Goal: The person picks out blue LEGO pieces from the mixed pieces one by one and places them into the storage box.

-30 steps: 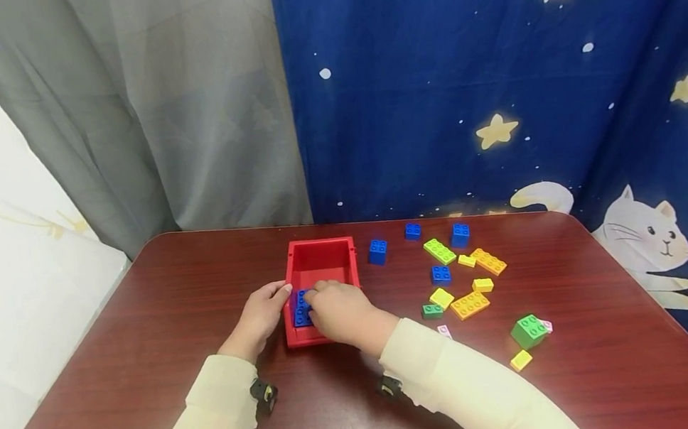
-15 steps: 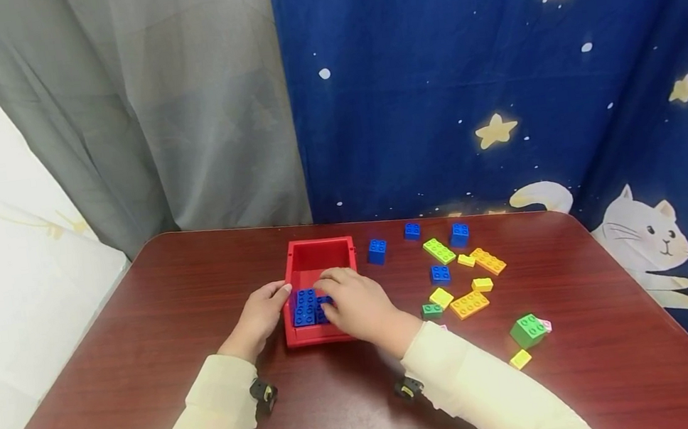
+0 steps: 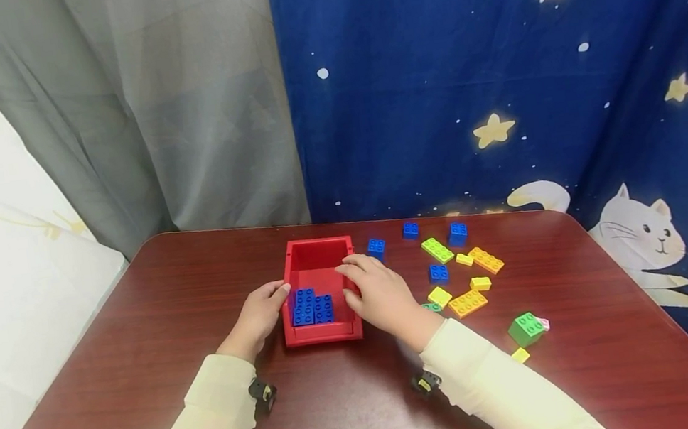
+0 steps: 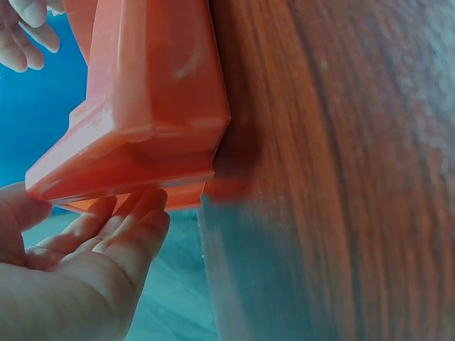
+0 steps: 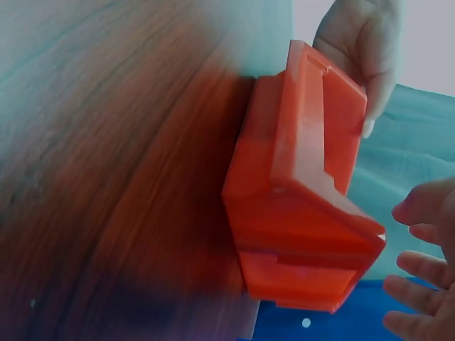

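Observation:
A red box point(image 3: 324, 334) stands on the table, with two blue bricks point(image 3: 313, 307) side by side in its near left part. At the box's left wall my left hand point(image 3: 258, 319) pinches the rim, thumb on top and fingers along the outside, as the left wrist view shows at the hand point(image 4: 92, 263). My right hand point(image 3: 386, 295) hovers over the right rim with fingers spread and nothing in them. In the right wrist view the fingers of that hand point(image 5: 426, 263) are apart from the box point(image 5: 306, 234).
To the right lie several loose bricks: blue bricks point(image 3: 438, 273), a lime brick point(image 3: 437, 250), orange bricks point(image 3: 468, 303), yellow bricks point(image 3: 440, 296) and a tall green brick point(image 3: 526, 329) beside a pink one. A blue brick point(image 3: 377, 248) is partly hidden behind my right hand. Curtains hang behind the table.
My right hand has let go of a blue brick inside the box and moved right, up to the right rim. The left hand has stayed on the box.

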Motion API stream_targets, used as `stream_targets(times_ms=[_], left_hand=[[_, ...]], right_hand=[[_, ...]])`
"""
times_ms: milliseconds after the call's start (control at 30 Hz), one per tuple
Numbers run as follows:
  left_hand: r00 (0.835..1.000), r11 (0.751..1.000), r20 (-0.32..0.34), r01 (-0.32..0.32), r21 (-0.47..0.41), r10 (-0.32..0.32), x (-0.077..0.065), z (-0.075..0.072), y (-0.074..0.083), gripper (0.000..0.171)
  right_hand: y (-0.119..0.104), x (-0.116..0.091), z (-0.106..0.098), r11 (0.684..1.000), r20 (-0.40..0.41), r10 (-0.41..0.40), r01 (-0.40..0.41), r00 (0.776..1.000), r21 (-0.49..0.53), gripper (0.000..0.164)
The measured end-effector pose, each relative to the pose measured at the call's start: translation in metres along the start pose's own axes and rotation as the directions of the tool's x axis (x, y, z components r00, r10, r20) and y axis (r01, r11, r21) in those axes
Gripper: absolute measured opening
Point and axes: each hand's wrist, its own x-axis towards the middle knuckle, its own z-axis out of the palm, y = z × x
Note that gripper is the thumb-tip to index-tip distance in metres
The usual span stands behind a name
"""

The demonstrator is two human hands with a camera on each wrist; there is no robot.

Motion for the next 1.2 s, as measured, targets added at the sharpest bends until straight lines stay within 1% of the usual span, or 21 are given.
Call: stream_targets(times_ms=[100,233,333,467,667,867,1067,1200], left_hand=[[1.0,1.0,0.001,0.005,-0.003,-0.005,0.0,0.0,0.0,0.052],[1.0,1.0,0.0,0.011,-0.005,-0.011,-0.001,0.0,0.0,0.052],[1.0,1.0,-0.003,0.01,-0.006,-0.01,-0.001,0.0,0.0,0.052],[1.0,1.0,-0.005,0.01,-0.01,-0.01,-0.001,0.0,0.001,0.052],[1.0,1.0,-0.003,0.015,-0.014,-0.015,-0.002,0.0,0.002,0.053],[1.0,1.0,-0.004,0.019,-0.022,-0.02,-0.001,0.0,0.001,0.052],[1.0,1.0,-0.005,0.023,-0.019,-0.023,-0.002,0.0,0.001,0.052],[1.0,0.999,-0.006,0.026,-0.022,-0.026,-0.002,0.0,0.002,0.052]], right_hand=[[0.005,-0.002,-0.001,1.0,-0.012,0.018,-0.018,1.0,-0.003,0.044],[0.015,-0.003,-0.004,0.999,-0.051,0.052,-0.052,0.997,-0.009,0.043],[0.025,-0.005,-0.006,0.995,-0.066,0.101,-0.101,0.993,-0.004,0.042],[0.041,-0.008,-0.008,0.983,-0.057,0.181,-0.182,0.982,-0.007,0.042],[0.064,-0.015,-0.01,0.957,-0.018,0.288,-0.288,0.958,-0.039,0.043],[0.083,-0.022,-0.011,0.928,0.037,0.366,-0.362,0.93,-0.082,0.046],[0.096,-0.027,-0.013,0.907,0.096,0.413,-0.4,0.905,-0.13,0.046],[0.103,-0.028,-0.015,0.896,0.138,0.438,-0.42,0.888,-0.144,0.046]])
